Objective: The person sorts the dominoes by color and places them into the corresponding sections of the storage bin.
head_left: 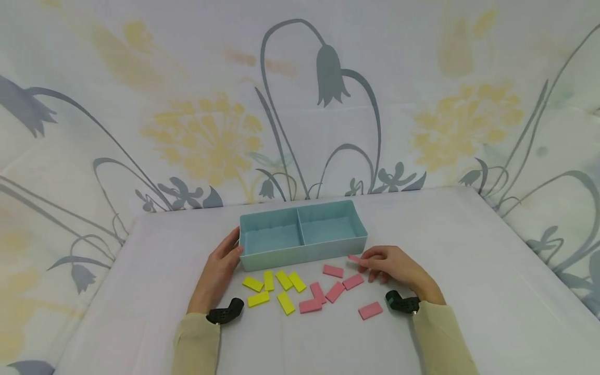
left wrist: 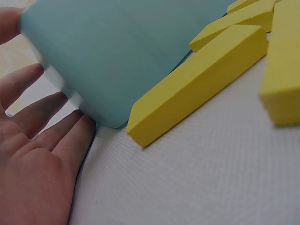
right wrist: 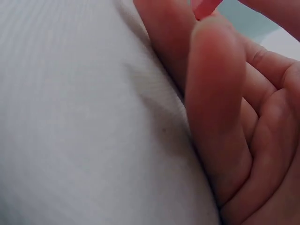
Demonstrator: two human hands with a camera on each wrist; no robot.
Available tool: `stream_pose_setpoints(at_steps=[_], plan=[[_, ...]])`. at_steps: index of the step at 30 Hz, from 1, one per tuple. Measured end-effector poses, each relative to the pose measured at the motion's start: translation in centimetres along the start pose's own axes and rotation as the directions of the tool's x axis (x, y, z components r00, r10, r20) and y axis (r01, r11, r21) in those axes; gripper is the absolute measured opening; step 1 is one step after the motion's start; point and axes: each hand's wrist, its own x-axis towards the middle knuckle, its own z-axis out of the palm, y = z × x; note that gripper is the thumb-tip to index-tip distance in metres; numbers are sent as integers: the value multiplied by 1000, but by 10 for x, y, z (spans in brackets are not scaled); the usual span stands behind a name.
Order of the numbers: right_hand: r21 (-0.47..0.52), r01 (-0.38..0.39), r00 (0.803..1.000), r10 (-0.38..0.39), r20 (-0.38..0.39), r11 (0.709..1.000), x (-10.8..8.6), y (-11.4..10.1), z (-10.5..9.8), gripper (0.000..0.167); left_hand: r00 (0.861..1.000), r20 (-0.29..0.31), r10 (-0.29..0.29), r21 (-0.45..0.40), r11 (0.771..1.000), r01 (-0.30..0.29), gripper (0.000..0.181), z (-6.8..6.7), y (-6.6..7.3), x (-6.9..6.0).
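Observation:
A light blue two-compartment box (head_left: 264, 259) stands with both compartments empty. The left hand (head_left: 219, 268) touches its left end; in the left wrist view, the fingertips of the left hand (left wrist: 37, 154) rest against the box wall (left wrist: 108, 56) with fingers fairly straight. Near the box's front right corner, the right hand (head_left: 391, 265) pinches a pink block (head_left: 354, 258) between thumb and fingers. The right wrist view shows the right hand (right wrist: 220, 103) with curled fingers and a bit of the pink block (right wrist: 205, 7) at the top.
Several yellow blocks (head_left: 259, 298) lie in front of the box's left half. Several pink blocks (head_left: 335, 292) lie to their right, one pink block (head_left: 370, 310) apart, nearer the right wrist. A patterned cloth (head_left: 300, 130) hangs behind the white table surface (head_left: 319, 349).

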Motion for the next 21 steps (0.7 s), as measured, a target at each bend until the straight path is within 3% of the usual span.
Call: stream_pose_setpoints(at_steps=[7,12,17,21], plan=[[78,42,999,-39,-35,996,-1,9,-4,39,1000,-24,-5,12,1000,5,52,0,-1,0],[145,103,990,-88,-107,984,-3,13,-8,35,1000,-18,-9,26,1000,9,52,0,0,-1],[281,180,973,-129,-191,943,-5,14,-10,35,1000,-15,-2,10,1000,2,53,0,1,0],[367,190,972,-123,-200,911,-7,13,-11,37,1000,-16,-8,-13,1000,8,53,1,0,0]])
